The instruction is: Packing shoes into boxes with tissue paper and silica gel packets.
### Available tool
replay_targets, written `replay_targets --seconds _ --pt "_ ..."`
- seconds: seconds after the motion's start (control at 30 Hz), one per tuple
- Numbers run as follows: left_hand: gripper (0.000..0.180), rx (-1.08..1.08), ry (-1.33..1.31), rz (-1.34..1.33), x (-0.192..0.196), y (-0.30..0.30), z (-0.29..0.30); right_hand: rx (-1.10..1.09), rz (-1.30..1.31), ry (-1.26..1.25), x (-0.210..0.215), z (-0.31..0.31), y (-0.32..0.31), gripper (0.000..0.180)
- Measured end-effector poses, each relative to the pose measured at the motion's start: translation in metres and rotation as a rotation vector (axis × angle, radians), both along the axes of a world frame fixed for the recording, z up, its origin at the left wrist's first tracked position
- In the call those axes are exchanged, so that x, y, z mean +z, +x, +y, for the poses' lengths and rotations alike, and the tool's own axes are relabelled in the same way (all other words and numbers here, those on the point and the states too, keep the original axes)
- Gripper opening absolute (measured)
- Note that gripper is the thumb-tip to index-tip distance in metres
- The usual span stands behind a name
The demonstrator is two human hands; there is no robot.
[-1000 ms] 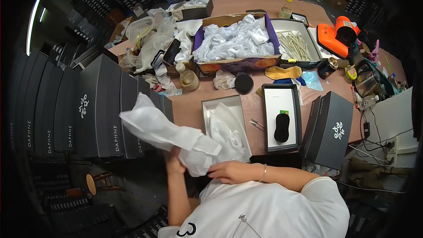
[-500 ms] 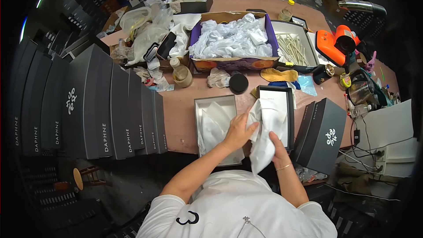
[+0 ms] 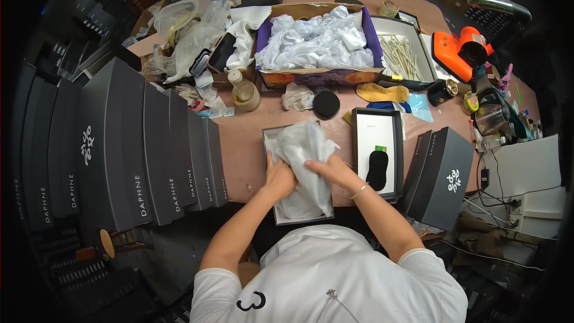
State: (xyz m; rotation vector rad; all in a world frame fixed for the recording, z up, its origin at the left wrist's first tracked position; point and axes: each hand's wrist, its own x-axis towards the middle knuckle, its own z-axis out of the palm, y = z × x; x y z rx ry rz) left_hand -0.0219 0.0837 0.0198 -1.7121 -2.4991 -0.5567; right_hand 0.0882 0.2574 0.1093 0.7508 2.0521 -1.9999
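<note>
A bundle of white tissue paper [image 3: 306, 152] lies over the open grey shoebox [image 3: 291, 221], covering most of it. What the paper wraps, if anything, is hidden. My left hand [image 3: 280, 177] grips the bundle's left side, its fingertips partly tucked out of sight. On the right side, my right hand [image 3: 332, 171] presses its thumb on top of the paper, with the other fingers hidden beneath. Just right of it sits a second open box part, black-edged with a white inside [image 3: 373, 134]. In it are a black sole-shaped piece [image 3: 377, 170] and a small green packet [image 3: 381, 149].
Dark shoeboxes stand in a row [image 3: 113, 143] at left, with more boxes [image 3: 439, 179] at right. Beyond my hands are a black round tin [image 3: 326, 104], a bottle [image 3: 244, 93], a yellow cloth [image 3: 382, 93], a purple carton of crumpled paper [image 3: 317, 75] and an orange machine [image 3: 454, 57].
Both hands have moved left with the tissue paper, from over the black-edged box part to the grey shoebox. The black piece and green packet have come into sight.
</note>
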Motion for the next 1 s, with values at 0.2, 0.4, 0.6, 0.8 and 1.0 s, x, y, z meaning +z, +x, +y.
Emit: replay_targets --seconds 0.2,0.4,0.6,0.8,1.0 --pt "0.023 0.049 -0.043 -0.381 0.014 -0.001 -0.014 -0.234 0.315 0.569 -0.074 -0.038 -0.002 0.064" --pt "0.024 0.074 0.099 -0.423 0.037 0.035 0.000 -0.351 0.042 1.016 -0.026 0.038 0.101 0.075" --pt "0.027 0.007 -0.133 -0.429 0.086 0.048 0.019 -0.356 -0.130 0.858 -0.089 0.066 0.149 0.074" --pt "0.046 -0.701 0.160 -1.697 0.302 0.068 0.029 -0.632 0.202 1.014 -0.062 0.137 0.119 0.066" --pt "0.041 -1.333 0.362 -1.128 0.343 0.097 0.038 -0.434 0.030 1.067 -0.053 0.182 0.101 0.047"
